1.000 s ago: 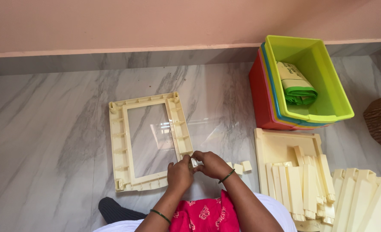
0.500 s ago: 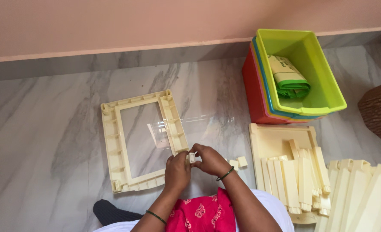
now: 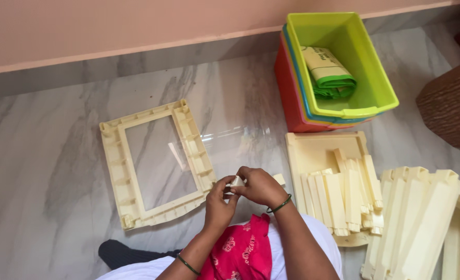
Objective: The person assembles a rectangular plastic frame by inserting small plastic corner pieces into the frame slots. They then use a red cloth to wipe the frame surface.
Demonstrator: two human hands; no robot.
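Hands: left hand (image 3: 218,201) and right hand (image 3: 258,185) both pinching a small cream clip (image 3: 235,182) in their fingers | spot: just right of the cream frame (image 3: 117,171) on the marble floor (image 3: 43,155) | cream slats (image 3: 339,199) off to the right

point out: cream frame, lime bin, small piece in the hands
cream frame (image 3: 115,171), head view, left rail.
lime bin (image 3: 378,78), head view, right inner wall.
small cream piece (image 3: 236,181), head view, part showing between both hands.
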